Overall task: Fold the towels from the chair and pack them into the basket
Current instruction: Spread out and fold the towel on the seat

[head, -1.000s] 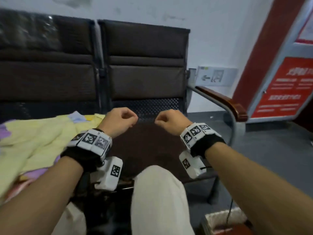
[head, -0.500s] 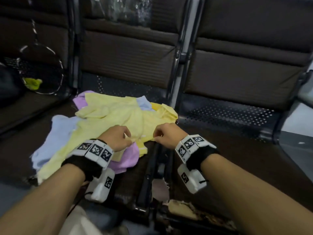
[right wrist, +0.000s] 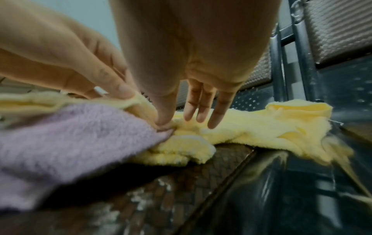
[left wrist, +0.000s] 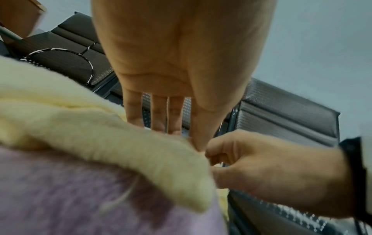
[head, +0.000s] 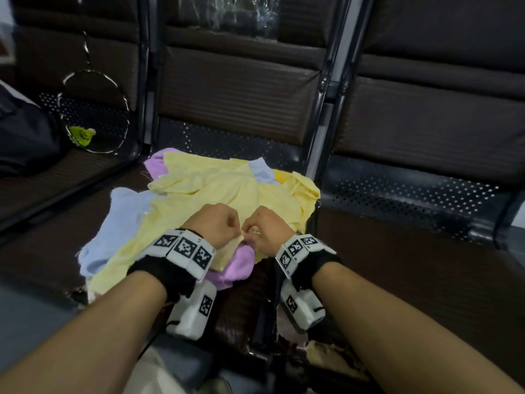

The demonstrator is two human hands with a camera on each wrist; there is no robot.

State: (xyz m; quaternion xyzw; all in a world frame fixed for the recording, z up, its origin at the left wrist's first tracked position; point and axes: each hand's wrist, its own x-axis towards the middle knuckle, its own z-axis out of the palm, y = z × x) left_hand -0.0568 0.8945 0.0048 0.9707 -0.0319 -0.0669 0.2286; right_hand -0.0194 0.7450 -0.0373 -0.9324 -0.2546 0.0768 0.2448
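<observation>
Hands (head: 244,228) apparently pinching yellow towel (head: 227,194).

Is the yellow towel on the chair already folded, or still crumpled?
Still crumpled: the yellow towel lies rumpled over the others, with both hands pinching its near edge.

Pale yellow towel (head: 227,194) on top of pile, lilac towel (head: 235,265) under it, light blue towel (head: 122,211) at left. Chair (head: 241,92) dark brown, ribbed pads, perforated black metal. Wrist bands (head: 184,247) white with black square-code markers. Racket (head: 93,115) with neon yellow shuttlecock (head: 82,135).
</observation>
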